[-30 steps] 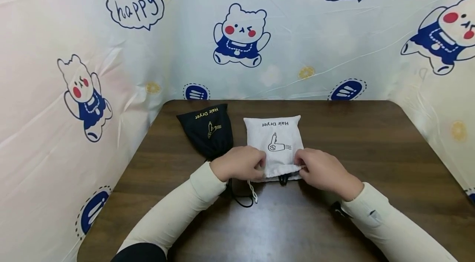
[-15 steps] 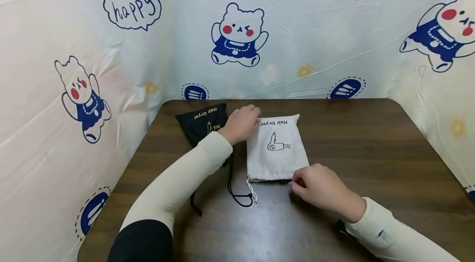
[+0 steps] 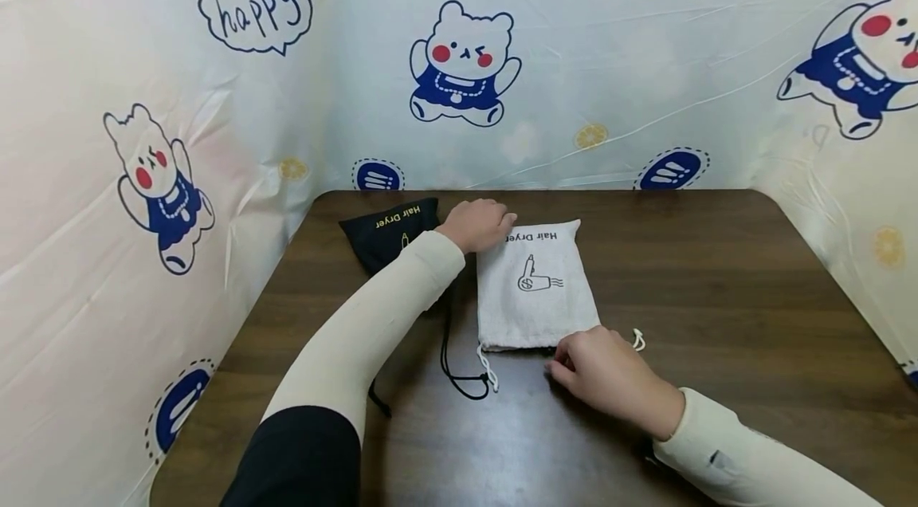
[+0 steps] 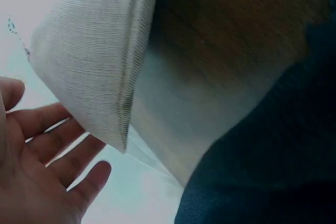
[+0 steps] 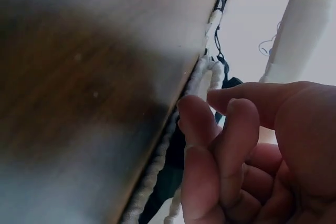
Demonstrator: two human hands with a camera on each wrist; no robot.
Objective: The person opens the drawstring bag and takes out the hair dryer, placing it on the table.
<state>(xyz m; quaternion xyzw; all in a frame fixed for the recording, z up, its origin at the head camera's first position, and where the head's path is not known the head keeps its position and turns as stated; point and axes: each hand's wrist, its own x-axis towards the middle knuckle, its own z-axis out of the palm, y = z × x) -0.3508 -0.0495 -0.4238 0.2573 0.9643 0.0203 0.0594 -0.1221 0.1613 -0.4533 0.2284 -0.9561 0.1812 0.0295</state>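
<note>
A white drawstring bag (image 3: 538,308), printed "Hair Dryer" with a small hair dryer drawing, lies flat on the table, its mouth towards me. At its far left corner is my left hand (image 3: 479,225); in the left wrist view its spread, relaxed fingers (image 4: 79,156) touch or nearly touch the corner of the bag (image 4: 94,56). My right hand (image 3: 613,375) is beside the near right part of the mouth. Its fingers are loosely bent in the right wrist view, with nothing visible between them; behind them the bag's rim (image 5: 147,187) gapes around something dark (image 5: 167,187).
A black drawstring bag (image 3: 373,240) with yellow print lies to the left, partly behind my left arm. Its black cord (image 3: 459,383) trails towards me. White cord ends (image 3: 489,370) show at the white bag's sides. A patterned cloth (image 3: 559,92) hangs around the wooden table (image 3: 717,276).
My left hand has gone from the near left of the white bag to its far left corner. The right hand let go of the folded rim, which now lies flat, and moved nearer me.
</note>
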